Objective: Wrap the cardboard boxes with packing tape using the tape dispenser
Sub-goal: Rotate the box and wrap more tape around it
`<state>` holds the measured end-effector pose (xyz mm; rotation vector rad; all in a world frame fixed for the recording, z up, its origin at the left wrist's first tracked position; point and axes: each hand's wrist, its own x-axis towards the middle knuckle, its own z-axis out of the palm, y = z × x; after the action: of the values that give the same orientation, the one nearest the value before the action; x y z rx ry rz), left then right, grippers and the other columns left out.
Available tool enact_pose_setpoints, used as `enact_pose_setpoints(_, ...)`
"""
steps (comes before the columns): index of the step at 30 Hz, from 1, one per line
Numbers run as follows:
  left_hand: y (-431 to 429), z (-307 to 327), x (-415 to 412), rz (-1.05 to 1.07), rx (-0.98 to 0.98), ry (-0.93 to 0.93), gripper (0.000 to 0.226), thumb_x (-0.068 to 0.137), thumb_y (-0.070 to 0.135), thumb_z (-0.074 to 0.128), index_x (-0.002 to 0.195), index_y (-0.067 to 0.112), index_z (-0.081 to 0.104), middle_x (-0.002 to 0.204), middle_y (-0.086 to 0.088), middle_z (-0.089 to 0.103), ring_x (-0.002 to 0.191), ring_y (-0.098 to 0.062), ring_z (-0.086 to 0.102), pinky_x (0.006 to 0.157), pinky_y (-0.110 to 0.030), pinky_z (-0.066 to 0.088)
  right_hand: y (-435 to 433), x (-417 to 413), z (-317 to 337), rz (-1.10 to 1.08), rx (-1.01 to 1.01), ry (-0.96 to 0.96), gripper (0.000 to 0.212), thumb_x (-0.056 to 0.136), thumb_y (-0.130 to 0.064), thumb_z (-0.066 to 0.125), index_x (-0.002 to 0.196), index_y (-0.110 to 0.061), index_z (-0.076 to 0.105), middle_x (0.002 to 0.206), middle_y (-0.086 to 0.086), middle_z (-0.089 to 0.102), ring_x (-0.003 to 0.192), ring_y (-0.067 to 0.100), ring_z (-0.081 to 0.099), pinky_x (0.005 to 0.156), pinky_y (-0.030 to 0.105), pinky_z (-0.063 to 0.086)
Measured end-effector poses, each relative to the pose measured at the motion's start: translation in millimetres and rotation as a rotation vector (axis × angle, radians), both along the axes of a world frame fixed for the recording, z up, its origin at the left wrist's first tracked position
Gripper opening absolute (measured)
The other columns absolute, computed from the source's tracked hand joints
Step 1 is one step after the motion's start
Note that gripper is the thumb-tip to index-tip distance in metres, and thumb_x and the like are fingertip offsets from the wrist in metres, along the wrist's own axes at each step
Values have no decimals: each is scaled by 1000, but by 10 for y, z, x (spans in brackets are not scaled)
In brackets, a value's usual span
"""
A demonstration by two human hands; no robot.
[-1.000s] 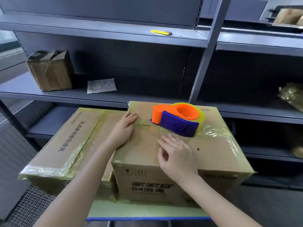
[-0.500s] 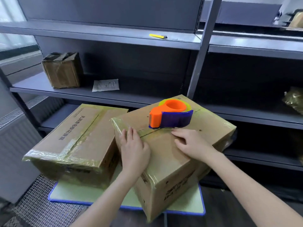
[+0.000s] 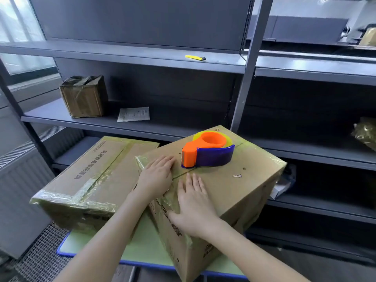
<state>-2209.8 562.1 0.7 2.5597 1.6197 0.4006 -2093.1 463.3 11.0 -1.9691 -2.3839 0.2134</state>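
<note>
Orange-and-purple plastic tape dispenser [image 3: 207, 151] is parked on top of the nearer brown cardboard box [image 3: 244, 190], just past the centre seam. Neither hand is on it, likely so both palms are free. That box sits corner-on to the person on the green, blue-edged table [image 3: 142, 245], close beside the second taped cardboard box [image 3: 97, 169] on the left; can't tell if they touch. Left hand [image 3: 156, 178]: fingers straight, flat on the top face by the seam. Right hand [image 3: 193, 204]: fingers spread flat, thumb down over the near edge onto the side face. Neither grasps anything. Looks like they're pressing the glossy tape around the edge so it bonds. The next strip needs the dispenser picked up again.
</note>
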Motion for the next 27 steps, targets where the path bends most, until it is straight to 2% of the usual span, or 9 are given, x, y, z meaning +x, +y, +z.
enact_pose_setpoints(4, -190, -50, 72, 154, 22, 27, 48, 100, 24, 22, 148, 21, 25, 155, 8, 23, 143, -9, 14, 114, -27, 10, 9, 262, 50, 152, -31, 24, 82, 92, -44, 46, 151, -6, 5, 157, 19, -10, 145, 27, -12, 116, 32, -12)
enact_pose_setpoints(6, -325, -67, 136, 257, 55, 61, 50, 96, 26, 19, 141, 16, 40, 146, 1, 39, 135, -19, 33, 109, -35, 26, 35, 473, 78, 240, -63, 30, 83, 92, -43, 51, 152, -9, 5, 158, 13, -11, 145, 20, -13, 112, 25, -15)
enact_pose_setpoints(9, -486, -96, 253, 283, 131, 87, 48, 80, 28, 29, 95, 6, 69, 94, -10, 67, 85, -30, 62, 73, -38, 50, 64, 775, 208, 305, -140, 79, 85, 89, -37, 61, 152, -19, 8, 157, -6, -8, 133, -4, -16, 105, 11, -17)
enact_pose_setpoints(12, -513, -86, 321, 273, 216, 94, 42, 80, 31, 35, 79, 4, 68, 77, -11, 64, 72, -30, 60, 65, -36, 49, 112, 1010, 315, 273, -210, 127, 84, 86, -31, 66, 151, -31, 12, 155, -20, 0, 124, -11, -10, 90, 2, -12)
enact_pose_setpoints(15, -529, -35, 344, 264, 152, 84, 51, 81, 38, 31, 82, 2, 67, 83, -14, 63, 79, -33, 60, 72, -40, 49, 156, 1072, 254, 263, -188, 162, 81, 84, -38, 67, 149, -35, 19, 157, -18, 4, 139, 1, -5, 108, 18, -8)
enact_pose_setpoints(19, -495, -7, 295, 272, 58, 22, 54, 92, 49, 31, 112, 6, 57, 117, -10, 54, 113, -30, 45, 96, -41, 35, 213, 1079, 124, 249, -138, 271, 73, 79, -69, 47, 143, -37, 35, 155, -17, 19, 144, 6, 9, 119, 33, 2)
enact_pose_setpoints(21, -426, 27, 263, 242, 54, -155, 48, 93, 49, 43, 120, 10, 51, 122, -6, 51, 117, -25, 41, 97, -34, 32, 258, 1086, 101, 210, -99, 366, 55, 87, -56, 53, 137, -34, 47, 150, -13, 30, 138, 7, 24, 116, 33, 19)
enact_pose_setpoints(24, -363, 119, 268, 149, 39, -525, 45, 90, 34, 60, 124, 8, 46, 118, -6, 53, 112, -20, 48, 87, -20, 33, 414, 1049, 121, 94, 157, 435, 32, 90, -22, 57, 122, -16, 58, 130, -2, 40, 112, 14, 48, 100, 36, 41)
enact_pose_setpoints(27, -275, 171, 286, 83, -10, -718, 57, 88, 20, 65, 137, 6, 38, 132, -5, 48, 123, -17, 46, 100, -22, 35, 661, 988, 245, 34, 404, 376, 41, 78, -12, 53, 118, -6, 53, 124, 6, 44, 102, 24, 52, 91, 42, 46)
